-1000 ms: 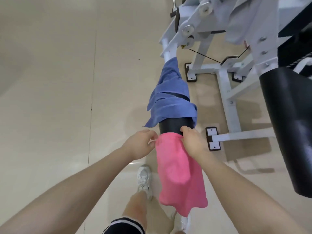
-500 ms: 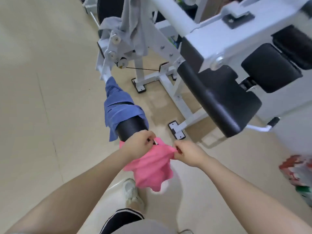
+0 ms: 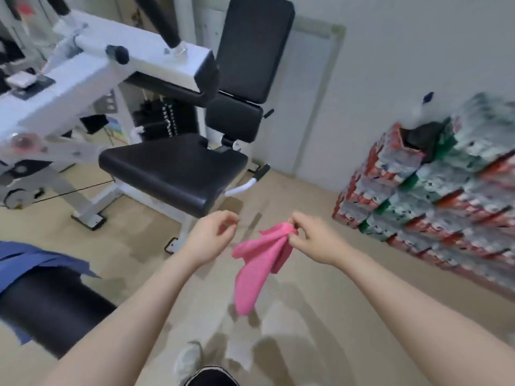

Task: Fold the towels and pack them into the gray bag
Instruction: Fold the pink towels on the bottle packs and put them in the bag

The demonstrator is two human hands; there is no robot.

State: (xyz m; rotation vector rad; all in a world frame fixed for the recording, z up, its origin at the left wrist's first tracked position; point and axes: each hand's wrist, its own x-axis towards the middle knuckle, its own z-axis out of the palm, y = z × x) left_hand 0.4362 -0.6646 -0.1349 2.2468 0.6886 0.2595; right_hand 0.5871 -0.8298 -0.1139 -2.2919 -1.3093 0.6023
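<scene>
Gym machine (image 3: 117, 87), white-framed with a black seat (image 3: 172, 174), is seen behind the hands. Right of it, packs (image 3: 434, 190) are stacked, too blurred to identify. Left of the seat, a blue towel (image 3: 25, 260) is draped over a black roller (image 3: 47, 307). Just in front of the seat, a pink towel (image 3: 256, 263) is pinched at its top by the right hand (image 3: 315, 240) and hangs limp. The left hand (image 3: 211, 238) is held beside it, fingers loosely curled, seemingly on nothing.

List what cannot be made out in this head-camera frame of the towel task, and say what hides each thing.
- Gray bag: nowhere in the head view.
- Blue towel: cut off by the left edge, draped on the black roller pad.
- Stacked packs: motion blur makes the labels unreadable.
- Left hand: fingers curled; whether it pinches anything is unclear.
- Pink towel: bunched in the right hand, folds unclear.
</scene>
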